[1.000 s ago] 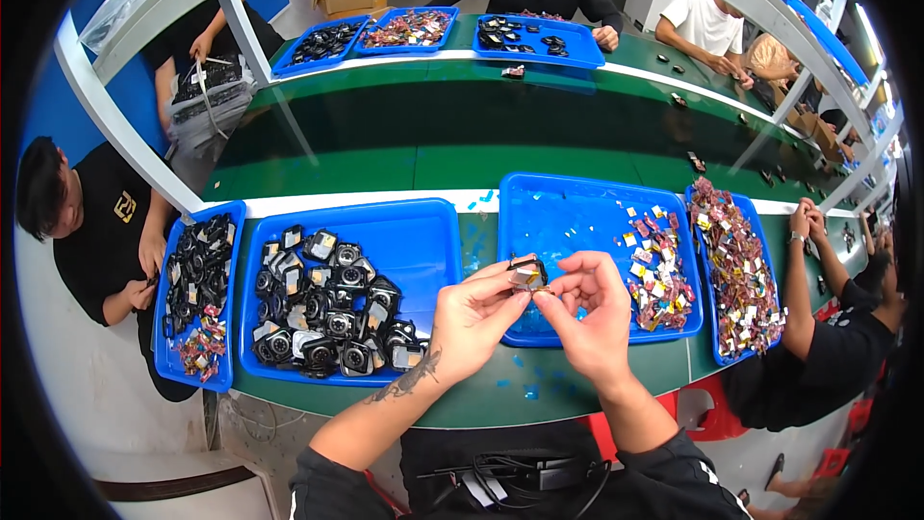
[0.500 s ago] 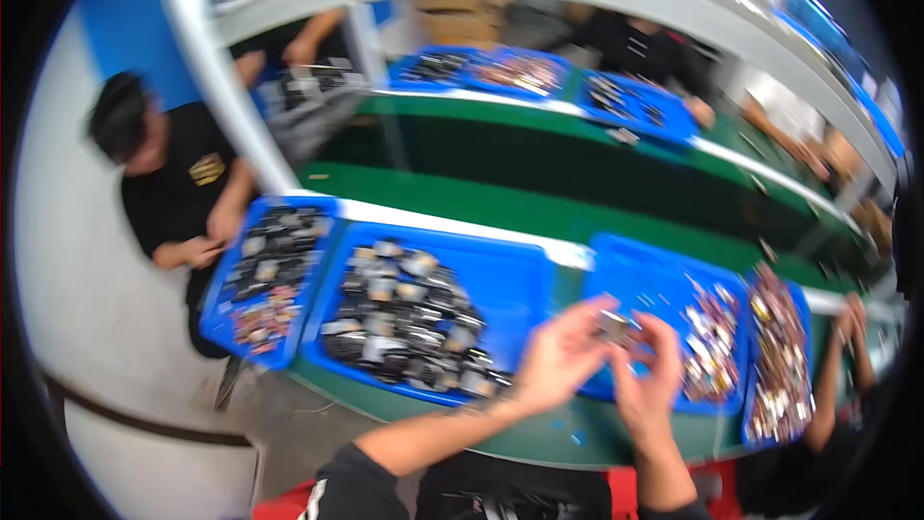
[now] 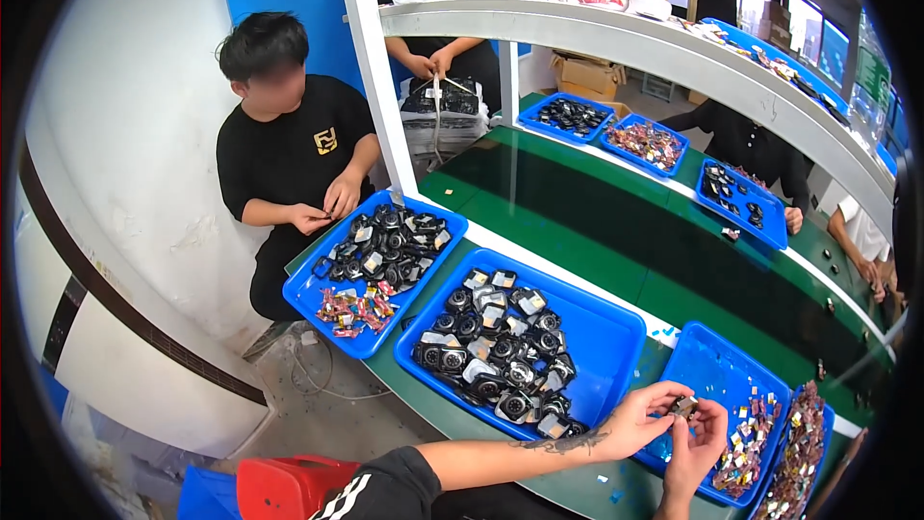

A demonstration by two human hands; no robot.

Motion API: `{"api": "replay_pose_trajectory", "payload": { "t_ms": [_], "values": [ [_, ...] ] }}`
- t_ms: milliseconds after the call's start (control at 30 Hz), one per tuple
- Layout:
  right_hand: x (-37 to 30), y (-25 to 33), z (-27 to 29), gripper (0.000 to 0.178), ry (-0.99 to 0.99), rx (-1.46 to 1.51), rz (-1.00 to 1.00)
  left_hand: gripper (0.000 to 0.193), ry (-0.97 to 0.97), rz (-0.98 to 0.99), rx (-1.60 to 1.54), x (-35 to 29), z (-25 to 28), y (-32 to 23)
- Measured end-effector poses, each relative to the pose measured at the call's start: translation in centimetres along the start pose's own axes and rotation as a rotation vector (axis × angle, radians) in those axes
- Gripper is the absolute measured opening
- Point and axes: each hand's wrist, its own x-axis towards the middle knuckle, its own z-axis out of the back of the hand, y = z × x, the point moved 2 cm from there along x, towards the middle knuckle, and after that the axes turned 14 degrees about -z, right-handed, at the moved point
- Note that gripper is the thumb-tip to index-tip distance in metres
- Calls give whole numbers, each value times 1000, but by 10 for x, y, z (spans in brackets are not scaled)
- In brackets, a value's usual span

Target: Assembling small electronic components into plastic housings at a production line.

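My left hand [image 3: 643,418] and my right hand [image 3: 699,445] meet at the lower right, over the near edge of a blue tray [image 3: 707,354]. Between their fingertips they pinch a small dark electronic part [image 3: 683,406] with a greyish face; fingers cover some of it. Small pink, gold and white pieces [image 3: 749,443] lie heaped in that tray beside my right hand. Left of my hands, a larger blue tray [image 3: 608,327] carries a pile of black watch-like casings [image 3: 500,351], several with round discs showing.
Another tray [image 3: 358,345] with casings and pink pieces stands at the left, near a seated person [image 3: 298,154]. A narrow tray of pieces [image 3: 794,453] is at far right. A white shelf frame [image 3: 616,21] spans above the green bench [image 3: 558,202]. A red stool [image 3: 289,486] stands below.
My view has swung left and sharpened, so the trays and my hands appear farther right and lower. Both hands still hold the small part together.
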Motion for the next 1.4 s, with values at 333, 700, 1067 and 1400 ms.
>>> {"api": "replay_pose_trajectory", "payload": {
  "t_ms": [333,700,1067,1400],
  "values": [
    [107,15,20,33,338,-64,-109,36,-223,-419,518,1,9,-63],
    [288,-35,60,50,-61,-757,-284,20,-92,-901,1140,-74,-57,-263],
    [79,47,-152,33,789,-818,620,6,-282,-1223,686,-138,-28,-222],
    [67,33,-166,39,747,-865,699,74,-1484,860,1922,-510,95,-12]
  ]
}}
